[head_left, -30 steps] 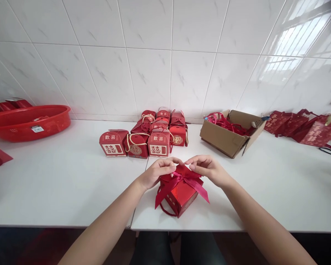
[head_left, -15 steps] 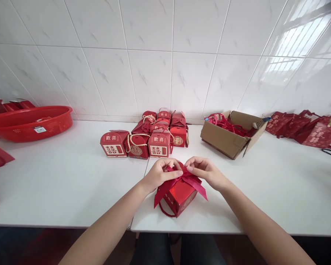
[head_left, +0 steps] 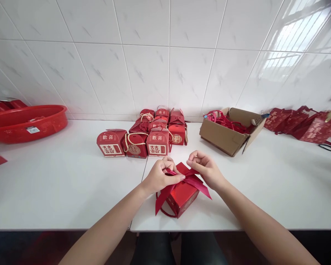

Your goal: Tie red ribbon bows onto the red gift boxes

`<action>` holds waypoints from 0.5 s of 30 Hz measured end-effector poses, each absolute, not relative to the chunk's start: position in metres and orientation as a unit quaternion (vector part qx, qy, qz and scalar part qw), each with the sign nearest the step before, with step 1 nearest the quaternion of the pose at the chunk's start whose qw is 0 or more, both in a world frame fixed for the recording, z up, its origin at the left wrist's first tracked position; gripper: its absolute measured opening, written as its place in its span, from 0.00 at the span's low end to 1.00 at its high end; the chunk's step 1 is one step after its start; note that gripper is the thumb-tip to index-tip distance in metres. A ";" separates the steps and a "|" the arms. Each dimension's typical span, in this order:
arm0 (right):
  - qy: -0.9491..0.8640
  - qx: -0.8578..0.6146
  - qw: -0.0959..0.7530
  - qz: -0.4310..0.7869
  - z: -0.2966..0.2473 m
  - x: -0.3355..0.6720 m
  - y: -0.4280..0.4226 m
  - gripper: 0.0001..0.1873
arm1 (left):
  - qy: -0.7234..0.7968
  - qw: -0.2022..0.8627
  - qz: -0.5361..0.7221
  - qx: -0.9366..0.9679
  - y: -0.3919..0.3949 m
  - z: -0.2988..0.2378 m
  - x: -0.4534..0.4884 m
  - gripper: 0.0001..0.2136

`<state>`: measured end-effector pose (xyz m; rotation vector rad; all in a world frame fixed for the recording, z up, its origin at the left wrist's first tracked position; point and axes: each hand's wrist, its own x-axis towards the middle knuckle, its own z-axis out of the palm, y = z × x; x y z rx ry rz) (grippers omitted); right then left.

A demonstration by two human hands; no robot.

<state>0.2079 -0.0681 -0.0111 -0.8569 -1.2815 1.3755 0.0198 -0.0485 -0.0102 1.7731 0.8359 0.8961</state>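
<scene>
A small red gift box point(head_left: 182, 197) stands near the front edge of the white table point(head_left: 57, 184), tied with a dark pink ribbon bow point(head_left: 191, 180). My left hand point(head_left: 160, 175) is closed, pinching the bow's left loop at the knot. My right hand point(head_left: 205, 167) is closed in a pinch on the bow's right loop, just above the box top. One ribbon tail hangs down the box's left side, the other trails to the right. A red cord handle loops out under the box at the front.
Several finished red gift boxes point(head_left: 146, 134) stand grouped behind, against the tiled wall. An open cardboard box point(head_left: 227, 136) with red ribbons sits at right, flat red boxes point(head_left: 306, 123) beyond it. A red plastic basin point(head_left: 24, 123) rests at far left.
Both hands have shifted slightly on the bow: the left has dropped onto the knot and left loop, the right has lifted the right loop. The view tilted a little.
</scene>
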 end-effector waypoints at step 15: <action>-0.487 -0.362 0.492 0.624 -0.008 0.215 -0.056 0.12 | 0.303 0.544 0.349 0.700 -0.047 -0.012 0.017 0.17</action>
